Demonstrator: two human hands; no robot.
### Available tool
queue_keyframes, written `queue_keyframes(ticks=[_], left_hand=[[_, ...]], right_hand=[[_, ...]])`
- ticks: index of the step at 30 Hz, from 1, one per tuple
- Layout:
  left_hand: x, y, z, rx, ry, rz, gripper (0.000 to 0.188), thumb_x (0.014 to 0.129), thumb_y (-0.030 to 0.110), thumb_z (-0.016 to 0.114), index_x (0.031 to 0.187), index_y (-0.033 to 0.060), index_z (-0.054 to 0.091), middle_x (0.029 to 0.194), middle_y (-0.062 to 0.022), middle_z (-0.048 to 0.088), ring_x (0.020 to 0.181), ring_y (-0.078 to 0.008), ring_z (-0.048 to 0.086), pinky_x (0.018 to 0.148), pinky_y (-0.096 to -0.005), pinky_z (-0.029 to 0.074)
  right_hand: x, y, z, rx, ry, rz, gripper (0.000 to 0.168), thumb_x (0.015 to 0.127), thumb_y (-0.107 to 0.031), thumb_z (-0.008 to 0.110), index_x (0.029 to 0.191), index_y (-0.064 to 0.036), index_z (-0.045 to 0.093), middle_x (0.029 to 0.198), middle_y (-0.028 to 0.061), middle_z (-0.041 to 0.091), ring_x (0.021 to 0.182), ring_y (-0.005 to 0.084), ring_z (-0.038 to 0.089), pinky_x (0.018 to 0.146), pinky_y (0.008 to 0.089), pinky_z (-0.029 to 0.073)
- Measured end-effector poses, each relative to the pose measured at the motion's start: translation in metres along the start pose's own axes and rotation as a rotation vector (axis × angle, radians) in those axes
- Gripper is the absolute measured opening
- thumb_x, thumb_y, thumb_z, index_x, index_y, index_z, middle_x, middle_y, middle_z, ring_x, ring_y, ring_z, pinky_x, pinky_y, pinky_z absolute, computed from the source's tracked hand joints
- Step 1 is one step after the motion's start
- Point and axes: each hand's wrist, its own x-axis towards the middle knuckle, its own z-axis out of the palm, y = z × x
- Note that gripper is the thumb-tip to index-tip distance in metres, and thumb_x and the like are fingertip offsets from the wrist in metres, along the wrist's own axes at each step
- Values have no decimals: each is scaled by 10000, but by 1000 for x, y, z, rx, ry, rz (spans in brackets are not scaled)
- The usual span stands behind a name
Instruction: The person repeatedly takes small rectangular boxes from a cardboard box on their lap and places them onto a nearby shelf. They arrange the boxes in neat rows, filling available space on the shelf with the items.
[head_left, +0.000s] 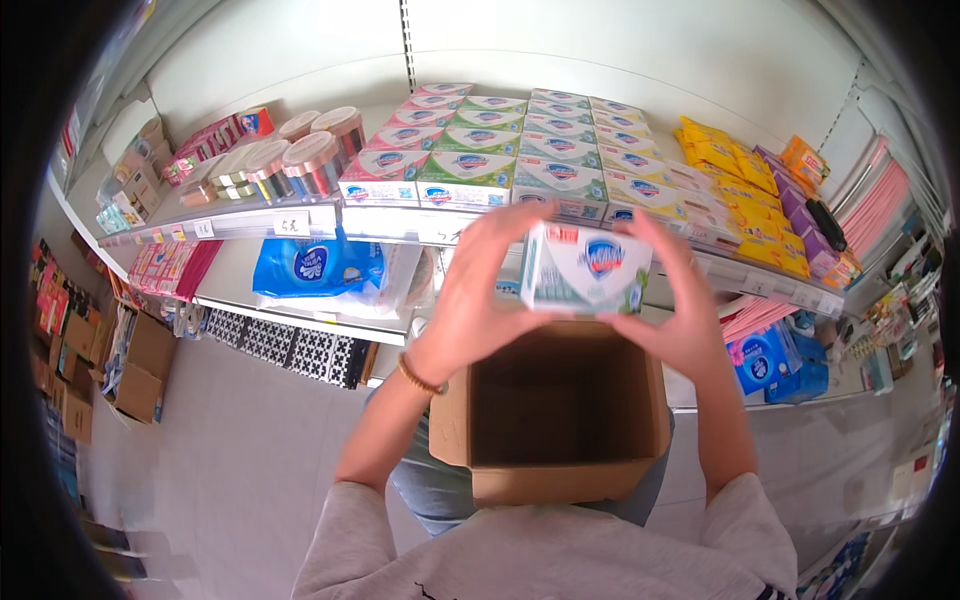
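Note:
Between my left hand (487, 281) and my right hand (671, 300) is a white and pale green soap box (589, 274), gripped at its two ends with thumbs below and fingers above. It is held just in front of the shelf edge. Beneath it an open cardboard box (562, 484) rests at my lap, its inside dark and its flaps folded out. Behind my hands, rows of similar soap boxes (559, 180) in pink, green, pale green and yellow stand on the upper shelf.
Left of the soap are clear jars (311, 157) with copper-coloured lids. Yellow packets (750, 199) and purple boxes (795, 199) lie to the right. A blue wipes pack (319, 266) sits on the lower shelf. An open carton (142, 367) stands on the floor at left.

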Motion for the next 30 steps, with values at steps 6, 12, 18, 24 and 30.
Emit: queue_keyframes(ticks=[6, 12, 18, 24, 30], left_hand=[[41, -29, 10, 454, 34, -62, 892, 832, 366, 805, 1512, -15, 369, 1439, -218, 520, 1334, -392, 483, 1129, -495, 357], [40, -61, 41, 734, 98, 53, 463, 930, 454, 669, 1153, 48, 680, 1210, -153, 682, 1152, -312, 603, 1012, -477, 397], [38, -61, 46, 694, 142, -21, 358, 910, 340, 698, 1148, 72, 699, 1216, -117, 692, 1180, -292, 614, 1022, -449, 385], [39, -62, 48, 680, 176, -33, 353, 903, 329, 695, 1152, 79, 712, 1206, -103, 697, 1174, -282, 618, 1020, -447, 381], [37, -63, 49, 684, 187, -40, 365, 898, 344, 696, 1144, 75, 718, 1214, -110, 693, 1170, -277, 616, 1019, -452, 385]], right_hand=[[63, 32, -15, -204, 152, -88, 790, 743, -74, 846, 1465, -131, 531, 1388, 120, 604, 1285, 306, 565, 1086, 401, 448], [167, 126, -21, -141, 115, -150, 542, 835, -149, 792, 1349, -118, 622, 1386, 144, 586, 1254, 342, 561, 1063, 406, 466], [234, 195, 18, -108, -54, -43, 435, 873, -155, 754, 1292, -100, 650, 1349, 164, 612, 1272, 334, 563, 1077, 415, 448], [253, 230, 41, -258, -169, 62, 403, 941, -211, 698, 1339, -171, 647, 1370, 113, 607, 1264, 320, 572, 1068, 419, 468], [255, 233, 50, -446, -203, 126, 417, 970, -187, 651, 1386, -156, 634, 1364, 122, 608, 1231, 313, 594, 1036, 410, 486]])
